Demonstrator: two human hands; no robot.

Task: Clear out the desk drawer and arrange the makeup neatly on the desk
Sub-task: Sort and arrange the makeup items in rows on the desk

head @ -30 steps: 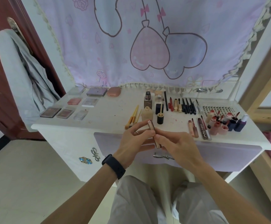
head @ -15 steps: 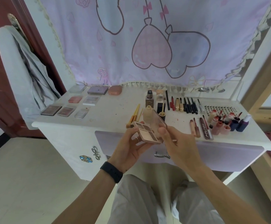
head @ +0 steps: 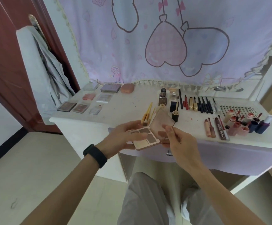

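Near the front edge of the white desk (head: 128, 108) you held the open palette (head: 146, 138), left hand (head: 120, 140) gripping its base, right hand (head: 180, 143) pinching the lid (head: 161, 120); closing it and laying it beside the compacts (head: 81, 108) at left seemed next.

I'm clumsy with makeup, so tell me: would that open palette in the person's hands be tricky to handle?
Probably light and stiff: the palette is thin and flat. Its clear lid, pinched by the right hand, stands open and may swing. The left hand grips the base; its powder pans would likely crack if dropped.
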